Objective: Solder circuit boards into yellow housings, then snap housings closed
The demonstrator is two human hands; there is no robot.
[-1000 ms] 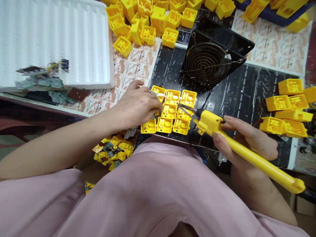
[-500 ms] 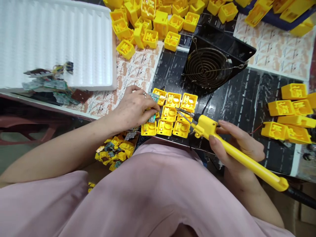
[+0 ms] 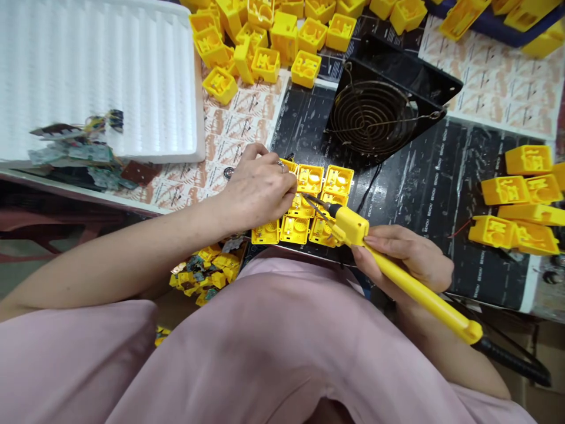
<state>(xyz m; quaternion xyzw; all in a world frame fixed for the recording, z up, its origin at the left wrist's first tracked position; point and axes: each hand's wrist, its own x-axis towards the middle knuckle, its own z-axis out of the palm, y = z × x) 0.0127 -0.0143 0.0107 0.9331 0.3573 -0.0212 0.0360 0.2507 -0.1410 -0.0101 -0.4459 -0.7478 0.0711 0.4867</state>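
My right hand [image 3: 408,259] is wrapped around a yellow soldering iron [image 3: 353,225] with a thin guide tube beside its tip. The tip reaches into the middle row of a block of small open yellow plastic housings [image 3: 295,229] near the table's front edge. My left hand [image 3: 263,189], a ring on one finger, rests over the left side of that block. Its fingertips are pinched together close to the iron's tip. Whatever they hold is hidden under the hand, as are some of the left housings.
A black fan [image 3: 371,121] with a wire guard stands behind the housings. More yellow housings are heaped at the back [image 3: 285,38] and grouped at the right [image 3: 514,227]. Green circuit boards with wires [image 3: 73,152] lie by a white foam tray [image 3: 132,65] at left.
My left hand has moved right over the housings, covering the green circuit board seen under its fingers before. My right hand has brought the soldering iron left, its tip now closer to the left fingers.
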